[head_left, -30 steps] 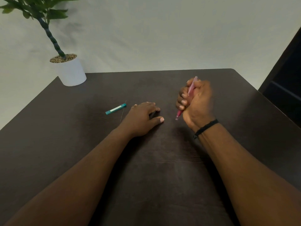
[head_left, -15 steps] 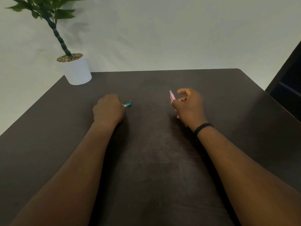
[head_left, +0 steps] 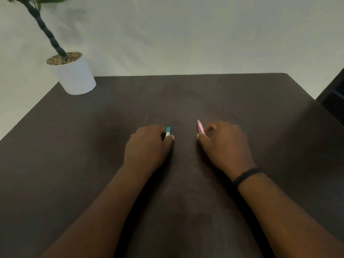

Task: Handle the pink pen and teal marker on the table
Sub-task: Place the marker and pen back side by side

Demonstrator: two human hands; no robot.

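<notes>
My left hand (head_left: 147, 148) is closed over the teal marker (head_left: 168, 131) at the middle of the dark table (head_left: 186, 101); only the marker's teal end and a bit of white label stick out past the fingers. My right hand (head_left: 223, 146), with a black band on the wrist, pinches the pink pen (head_left: 200, 126) between thumb and fingers. The pen's upper end points up and away from me; the rest is hidden behind the hand. A narrow gap of bare table separates the two hands.
A white pot (head_left: 75, 77) with a green plant stands at the table's far left corner. A pale wall rises behind the table. Something dark (head_left: 333, 101) stands off the table's right edge.
My left hand went left to the teal marker, closed on it and brought it right toward the middle. My right hand turned the pink pen upright in its fingers and stayed near the centre.
</notes>
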